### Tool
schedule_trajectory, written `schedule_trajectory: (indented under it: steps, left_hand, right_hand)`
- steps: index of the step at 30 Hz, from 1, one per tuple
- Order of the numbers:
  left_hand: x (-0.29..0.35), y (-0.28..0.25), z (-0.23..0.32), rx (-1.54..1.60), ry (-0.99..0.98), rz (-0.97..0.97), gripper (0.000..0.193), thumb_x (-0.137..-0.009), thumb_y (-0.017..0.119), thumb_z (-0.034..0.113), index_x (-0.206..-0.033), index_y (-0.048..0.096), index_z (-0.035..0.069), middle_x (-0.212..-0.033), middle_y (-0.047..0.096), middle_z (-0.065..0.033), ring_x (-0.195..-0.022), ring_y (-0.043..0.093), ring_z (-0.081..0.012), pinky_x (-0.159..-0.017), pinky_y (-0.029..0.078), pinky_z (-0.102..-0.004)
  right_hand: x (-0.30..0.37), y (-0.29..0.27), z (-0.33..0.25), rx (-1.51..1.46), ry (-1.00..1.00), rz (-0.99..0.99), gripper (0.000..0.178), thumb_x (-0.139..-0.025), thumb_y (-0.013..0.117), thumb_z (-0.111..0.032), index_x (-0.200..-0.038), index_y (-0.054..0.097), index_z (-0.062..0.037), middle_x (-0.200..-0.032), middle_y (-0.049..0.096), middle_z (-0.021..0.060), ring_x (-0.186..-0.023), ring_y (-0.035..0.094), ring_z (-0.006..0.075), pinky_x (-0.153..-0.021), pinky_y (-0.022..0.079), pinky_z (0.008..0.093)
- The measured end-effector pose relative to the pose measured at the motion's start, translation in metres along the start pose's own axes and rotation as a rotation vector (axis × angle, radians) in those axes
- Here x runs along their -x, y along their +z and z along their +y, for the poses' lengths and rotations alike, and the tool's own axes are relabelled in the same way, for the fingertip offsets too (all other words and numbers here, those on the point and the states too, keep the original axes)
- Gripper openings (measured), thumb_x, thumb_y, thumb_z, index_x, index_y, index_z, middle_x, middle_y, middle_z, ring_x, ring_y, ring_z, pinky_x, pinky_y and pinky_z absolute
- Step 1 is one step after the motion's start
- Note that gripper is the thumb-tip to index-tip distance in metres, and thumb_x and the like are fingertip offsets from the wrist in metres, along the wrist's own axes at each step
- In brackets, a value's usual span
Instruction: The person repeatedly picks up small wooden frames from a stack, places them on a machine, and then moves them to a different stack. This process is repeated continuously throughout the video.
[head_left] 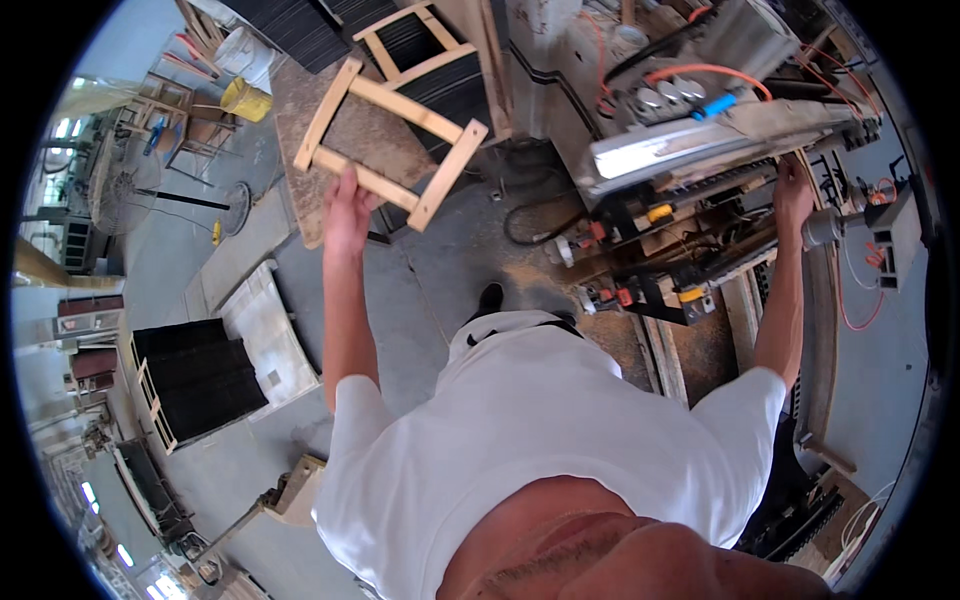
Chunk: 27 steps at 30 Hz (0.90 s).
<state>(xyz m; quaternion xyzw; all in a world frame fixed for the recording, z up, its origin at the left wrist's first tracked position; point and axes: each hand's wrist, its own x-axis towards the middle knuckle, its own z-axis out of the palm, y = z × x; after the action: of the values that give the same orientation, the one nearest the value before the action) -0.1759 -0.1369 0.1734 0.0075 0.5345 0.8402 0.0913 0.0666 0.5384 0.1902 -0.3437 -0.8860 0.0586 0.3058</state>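
My left hand (pixel 348 212) is closed on the lower rail of a pale wooden frame (pixel 408 108), made of two rails joined to two end pieces. I hold it tilted above a worn brown board (pixel 300 125). Behind it, a similar wooden frame (pixel 432 68) rests against a stack of black slatted pieces (pixel 460 98). Over on the right, my right hand (pixel 793 197) reaches to the far end of a machine (pixel 690 150) with metal rails and clamps. Its fingers are against the machine's edge, and what they grip, if anything, is hidden.
Orange hoses (pixel 708 70) run over the machine, and sawdust (pixel 535 275) lies on the floor beside it. To the left stand a fan (pixel 235 208), a yellow bucket (pixel 246 100) and a white bucket (pixel 243 52). A black slatted stack (pixel 205 375) lies on a pale sheet (pixel 268 335).
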Motion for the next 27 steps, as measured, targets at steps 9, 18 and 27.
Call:
schedule_trajectory:
  steps: [9,18,27]
  left_hand:
    - [-0.261,-0.006,0.036,-0.148,-0.161,-0.058,0.021,-0.095,0.061,0.028,-0.093,0.060,0.006,-0.079,0.063,-0.0030,-0.065,0.057,-0.0112,-0.056,0.048,-0.0234]
    - [-0.314,0.031,-0.002,-0.835,0.149,0.072,0.070,-0.080,0.076,0.041,-0.119,0.055,-0.013,-0.081,0.067,-0.0115,-0.068,0.064,-0.0226,-0.062,0.053,-0.0315]
    - [-0.197,0.091,0.012,-1.549,0.856,-0.517,0.055,-0.072,0.078,0.042,-0.114,0.067,0.008,-0.107,0.068,-0.0171,-0.106,0.059,-0.0349,-0.095,0.043,-0.0436]
  right_hand:
    - [0.193,-0.044,-0.164,-0.463,0.103,0.014,0.018,-0.089,0.064,-0.006,-0.105,0.068,-0.0004,-0.109,0.068,0.0150,-0.097,0.065,0.0179,-0.086,0.052,0.0296]
    - [0.324,-0.029,-0.167,-0.317,0.536,-0.113,0.019,-0.087,0.066,-0.007,-0.104,0.067,-0.0001,-0.091,0.069,0.0101,-0.080,0.065,0.0152,-0.075,0.051,0.0278]
    - [0.383,-0.060,-0.171,-0.301,0.609,-0.043,0.017,-0.090,0.065,-0.010,-0.103,0.068,-0.0001,-0.088,0.068,0.0051,-0.080,0.061,0.0103,-0.075,0.049,0.0255]
